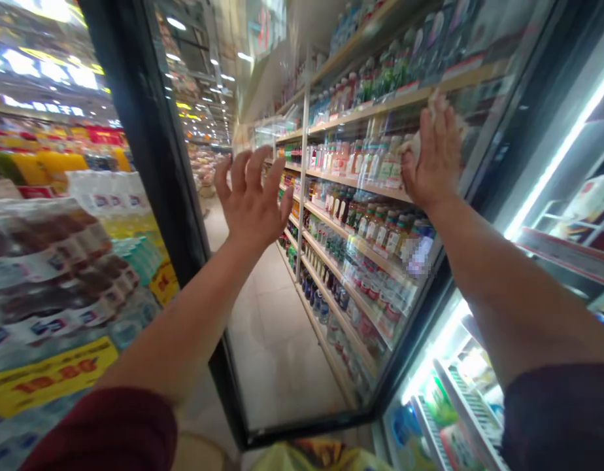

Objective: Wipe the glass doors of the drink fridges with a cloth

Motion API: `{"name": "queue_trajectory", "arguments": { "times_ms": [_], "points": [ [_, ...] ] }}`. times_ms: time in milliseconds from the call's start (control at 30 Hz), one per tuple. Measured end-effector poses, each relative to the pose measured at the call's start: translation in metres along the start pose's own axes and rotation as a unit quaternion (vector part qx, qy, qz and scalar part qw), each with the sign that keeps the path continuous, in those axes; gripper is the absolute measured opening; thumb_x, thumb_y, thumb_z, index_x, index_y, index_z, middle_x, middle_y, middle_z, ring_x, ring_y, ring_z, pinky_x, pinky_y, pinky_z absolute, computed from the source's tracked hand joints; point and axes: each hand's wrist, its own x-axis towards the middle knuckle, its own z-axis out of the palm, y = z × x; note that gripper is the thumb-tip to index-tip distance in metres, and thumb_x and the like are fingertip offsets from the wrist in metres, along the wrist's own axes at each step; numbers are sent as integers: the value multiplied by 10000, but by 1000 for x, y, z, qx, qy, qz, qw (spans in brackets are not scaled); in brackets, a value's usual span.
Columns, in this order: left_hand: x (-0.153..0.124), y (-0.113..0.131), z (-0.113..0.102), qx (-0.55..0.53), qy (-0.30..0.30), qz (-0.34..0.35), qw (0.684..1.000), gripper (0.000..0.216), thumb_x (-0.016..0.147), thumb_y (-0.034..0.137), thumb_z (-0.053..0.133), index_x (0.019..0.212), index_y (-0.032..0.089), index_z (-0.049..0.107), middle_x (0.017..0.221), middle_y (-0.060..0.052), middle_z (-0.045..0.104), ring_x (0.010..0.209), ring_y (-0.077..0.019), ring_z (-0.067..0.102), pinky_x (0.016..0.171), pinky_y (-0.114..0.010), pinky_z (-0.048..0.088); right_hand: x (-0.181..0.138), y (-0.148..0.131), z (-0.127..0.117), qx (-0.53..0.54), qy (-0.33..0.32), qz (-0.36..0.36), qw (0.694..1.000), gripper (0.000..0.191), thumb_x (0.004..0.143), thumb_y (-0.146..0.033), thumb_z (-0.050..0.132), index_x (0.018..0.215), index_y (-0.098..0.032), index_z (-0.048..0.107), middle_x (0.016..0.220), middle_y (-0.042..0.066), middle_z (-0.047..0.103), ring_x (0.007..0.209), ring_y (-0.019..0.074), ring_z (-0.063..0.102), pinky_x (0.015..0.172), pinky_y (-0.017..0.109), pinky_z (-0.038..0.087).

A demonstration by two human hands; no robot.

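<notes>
The glass door (277,347) of a cooler stands open before me in its black frame. My right hand (436,160) presses a pale cloth (414,149) flat against the upper right part of the glass. Most of the cloth is hidden under the palm and fingers. My left hand (255,196) is raised at the left side of the pane, its fingers spread and a little bent, with nothing in it. Whether its fingertips touch the glass I cannot tell.
Through the glass, shelves (351,235) of bottled drinks line an aisle. Lit cooler racks (459,392) with packages are at the right. Stacked packs of bottles (51,261) with a yellow price sign (51,376) stand at the left. Yellow packaging (316,456) lies low in front.
</notes>
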Motion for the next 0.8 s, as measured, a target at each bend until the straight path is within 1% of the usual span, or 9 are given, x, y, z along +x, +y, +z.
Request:
{"name": "queue_trajectory", "arguments": {
  "times_ms": [167,267,367,433,500,600,700,767,800],
  "points": [
    [62,9,-3,-49,-45,19,998,666,932,503,490,1558,356,318,1662,127,109,1573,-243,-35,1262,-573,-160,-5,0,-4,22,3,12,1000,708,988,-524,208,1612,-191,187,1681,33,200,1562,315,62,1220,629,107],
    [66,13,-2,-49,-46,24,997,653,947,468,472,1567,370,288,1658,151,45,1566,-219,-91,1261,-562,-176,-1,-17,-8,35,23,42,998,708,991,-461,218,1631,-186,94,1692,39,146,1555,349,94,1208,653,124],
    [60,15,-4,-54,-40,33,997,650,946,454,470,1565,389,282,1656,156,46,1563,-204,-103,1249,-546,-214,9,-58,-6,50,49,75,995,709,1005,-440,210,1632,-185,2,1699,53,100,1560,335,86,1220,651,126],
    [58,16,-6,-68,-34,35,996,651,939,470,469,1561,390,295,1657,154,64,1561,-195,-100,1250,-523,-221,15,-96,-3,41,30,49,998,713,1016,-482,202,1628,-160,28,1698,81,103,1569,309,70,1241,632,124],
    [57,15,-8,-94,-24,40,994,631,935,494,452,1547,408,325,1650,164,110,1556,-165,-103,1265,-481,-201,19,-133,0,26,-14,-22,999,710,1022,-518,211,1620,-148,111,1694,87,137,1576,281,73,1267,589,126],
    [59,12,-9,-128,-16,48,990,605,929,513,428,1526,440,360,1635,179,170,1537,-117,-133,1274,-437,-185,24,-162,1,15,-68,-115,991,631,1033,-475,215,1614,-231,173,1689,14,182,1579,224,97,1285,542,136],
    [60,10,-6,-105,-28,49,993,616,937,521,414,1540,426,331,1640,184,115,1532,-111,-163,1258,-448,-221,26,-140,-5,-1,-78,-142,987,610,1038,-440,224,1614,-246,173,1687,0,175,1576,195,117,1293,538,94],
    [59,9,-4,-76,-34,46,995,625,948,518,402,1554,406,300,1645,183,64,1531,-111,-179,1250,-458,-236,23,-101,-9,-21,-47,-99,994,642,1032,-464,255,1613,-202,181,1685,47,171,1574,219,128,1285,564,51],
    [59,9,-2,-66,-35,46,996,625,955,512,394,1560,397,288,1647,181,46,1529,-109,-188,1250,-461,-235,18,-77,-10,-26,-14,-43,999,658,1028,-476,260,1614,-185,183,1683,76,174,1573,238,134,1276,586,57]
  ]
}}
